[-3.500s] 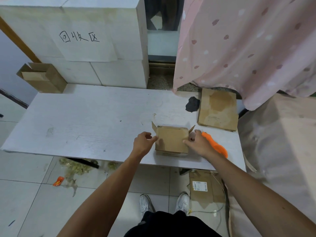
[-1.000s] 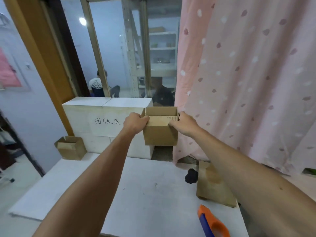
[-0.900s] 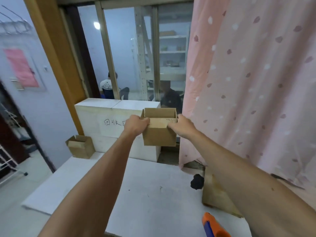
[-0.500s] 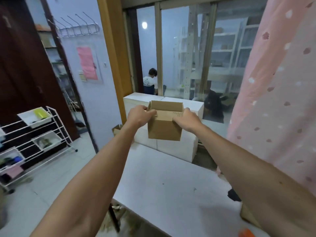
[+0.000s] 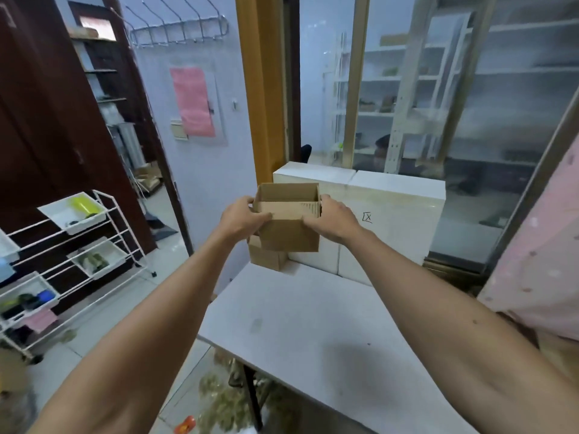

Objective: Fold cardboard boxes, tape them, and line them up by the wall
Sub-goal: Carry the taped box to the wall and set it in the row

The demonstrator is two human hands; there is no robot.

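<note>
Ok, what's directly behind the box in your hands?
A second cardboard box on the table, by the white blocks. The held box covers its upper part.

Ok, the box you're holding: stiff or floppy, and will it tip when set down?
Probably light: the box is open-topped, looks empty, and the left hand and right hand carry it aloft. Likely fairly stiff: its walls look square in the grip. Squat, so unlikely to tip.

Handwritten "区" on white block [image 5: 404,198]
</note>
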